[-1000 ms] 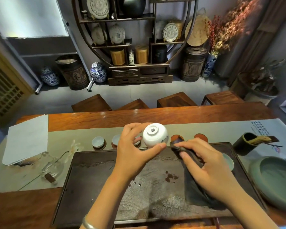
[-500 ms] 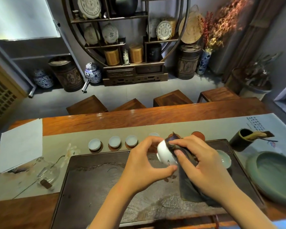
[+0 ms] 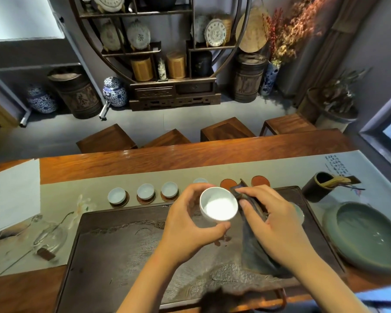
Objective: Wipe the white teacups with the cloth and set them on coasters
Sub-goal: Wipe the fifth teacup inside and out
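Note:
My left hand (image 3: 187,224) grips a white teacup (image 3: 218,204), mouth up, above the dark tea tray (image 3: 127,256). My right hand (image 3: 273,224) holds a dark cloth (image 3: 254,247) against the cup's right side. Three white cups (image 3: 116,195) (image 3: 145,192) (image 3: 169,190) stand on brown coasters in a row behind the tray. A fourth cup (image 3: 200,180) peeks over my left hand. Two bare orange-brown coasters (image 3: 228,184) (image 3: 260,181) lie to its right. One more cup (image 3: 299,213) on the tray is mostly hidden by my right hand.
A green ceramic basin (image 3: 366,236) sits at the right. A dark holder with tea tools (image 3: 318,187) stands behind it. A glass pitcher (image 3: 51,237) lies at the left beside a white sheet (image 3: 11,195). Wooden stools (image 3: 227,129) line the table's far side.
The cup went from bottom-up to sideways to mouth-up in my left hand. My right hand kept the cloth at the cup's side.

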`<state>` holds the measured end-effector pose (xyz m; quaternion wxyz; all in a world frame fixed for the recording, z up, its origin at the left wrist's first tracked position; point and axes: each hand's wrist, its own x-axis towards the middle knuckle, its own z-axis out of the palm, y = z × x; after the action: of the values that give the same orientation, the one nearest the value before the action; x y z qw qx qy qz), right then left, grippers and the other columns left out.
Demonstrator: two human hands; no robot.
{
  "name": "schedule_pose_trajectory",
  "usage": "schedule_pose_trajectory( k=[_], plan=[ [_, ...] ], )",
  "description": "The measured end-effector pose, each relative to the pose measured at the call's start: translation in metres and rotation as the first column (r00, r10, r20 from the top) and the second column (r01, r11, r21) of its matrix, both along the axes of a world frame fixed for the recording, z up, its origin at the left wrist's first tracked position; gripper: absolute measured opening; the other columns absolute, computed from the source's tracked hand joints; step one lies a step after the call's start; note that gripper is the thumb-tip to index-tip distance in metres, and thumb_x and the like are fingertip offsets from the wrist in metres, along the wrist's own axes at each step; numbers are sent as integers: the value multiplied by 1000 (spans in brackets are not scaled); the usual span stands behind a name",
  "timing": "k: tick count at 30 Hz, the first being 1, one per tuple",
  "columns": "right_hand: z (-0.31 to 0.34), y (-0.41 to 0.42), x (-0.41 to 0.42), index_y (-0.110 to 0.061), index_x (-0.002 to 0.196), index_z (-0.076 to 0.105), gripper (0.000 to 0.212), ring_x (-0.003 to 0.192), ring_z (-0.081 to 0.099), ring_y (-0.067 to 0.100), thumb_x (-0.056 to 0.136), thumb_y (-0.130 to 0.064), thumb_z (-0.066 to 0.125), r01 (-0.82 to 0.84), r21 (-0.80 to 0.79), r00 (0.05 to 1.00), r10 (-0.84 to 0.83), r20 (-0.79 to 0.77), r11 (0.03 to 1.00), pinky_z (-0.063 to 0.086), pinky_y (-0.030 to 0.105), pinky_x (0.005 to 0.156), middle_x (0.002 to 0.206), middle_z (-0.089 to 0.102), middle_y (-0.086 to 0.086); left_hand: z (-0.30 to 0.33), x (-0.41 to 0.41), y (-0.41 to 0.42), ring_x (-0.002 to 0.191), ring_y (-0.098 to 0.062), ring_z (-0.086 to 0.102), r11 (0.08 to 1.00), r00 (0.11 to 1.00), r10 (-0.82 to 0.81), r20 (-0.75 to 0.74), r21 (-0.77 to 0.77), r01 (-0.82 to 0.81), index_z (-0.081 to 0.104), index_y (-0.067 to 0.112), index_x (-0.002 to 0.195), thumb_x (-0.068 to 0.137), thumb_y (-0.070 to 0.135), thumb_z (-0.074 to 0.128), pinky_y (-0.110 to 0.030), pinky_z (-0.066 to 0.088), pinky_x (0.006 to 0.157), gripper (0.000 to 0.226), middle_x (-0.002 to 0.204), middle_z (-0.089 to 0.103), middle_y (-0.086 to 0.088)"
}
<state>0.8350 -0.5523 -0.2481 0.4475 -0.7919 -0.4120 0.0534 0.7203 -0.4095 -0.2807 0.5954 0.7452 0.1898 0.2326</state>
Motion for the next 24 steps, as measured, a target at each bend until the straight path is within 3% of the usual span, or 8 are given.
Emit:
schedule_pose_trajectory(
  k=[4, 8, 14, 19, 21, 24],
  plan=[
    [0, 4, -6, -17, 107, 67, 23, 97, 55, -3, 86, -7, 63, 1, 2, 1000, -1, -2, 1000, 42, 7, 83, 101, 65, -10, -11, 2, 3, 106, -10, 64, 994, 994, 105, -14, -35, -105, 60, 30, 108, 56, 35, 87, -22, 52, 85, 59, 110, 68, 11],
    [-5, -1, -13, -20, 107, 68, 26, 95, 58, 1, 85, -7, 65, -184, -76, 983, 184, -6, 980, 45, 14, 80, 98, 65, -10, -20, 3, 16, 106, -12, 65, 982, 985, 173, -25, -71, -175, 62, 29, 107, 53, 35, 89, -37, 53, 93, 60, 110, 71, 8],
    [-2, 9, 21, -24, 107, 67, 25, 102, 56, -5, 86, -11, 62, 21, -5, 999, -21, -43, 1000, 41, 7, 85, 103, 64, -15, -19, 13, 13, 109, -12, 62, 997, 996, 69, -58, -25, -70, 62, 34, 110, 56, 40, 89, -31, 51, 91, 61, 114, 67, 10],
    [-14, 10, 25, -32, 102, 64, 27, 102, 53, -10, 86, -11, 63, 113, -4, 990, -113, -90, 994, 37, -1, 80, 100, 61, -26, -20, 38, 2, 105, -4, 64, 990, 990, 139, -37, -32, -140, 65, 33, 106, 53, 45, 86, -20, 50, 89, 58, 108, 70, 16],
    [-21, 2, 24, -36, 99, 65, 29, 98, 57, -8, 84, -11, 65, 110, 1, 983, -108, -148, 994, 39, 0, 80, 98, 64, -25, -20, 53, 0, 104, -2, 63, 982, 982, 183, -47, -38, -185, 65, 36, 105, 52, 47, 86, -21, 51, 90, 58, 109, 70, 15],
    [-33, -4, 20, -30, 100, 69, 26, 96, 59, -4, 83, -11, 67, 20, -55, 986, -29, -166, 998, 40, 4, 81, 96, 66, -21, -23, 84, 5, 103, -6, 65, 976, 983, 166, -82, -129, -175, 65, 32, 104, 57, 34, 89, -28, 53, 91, 53, 108, 70, 9]
  ],
)
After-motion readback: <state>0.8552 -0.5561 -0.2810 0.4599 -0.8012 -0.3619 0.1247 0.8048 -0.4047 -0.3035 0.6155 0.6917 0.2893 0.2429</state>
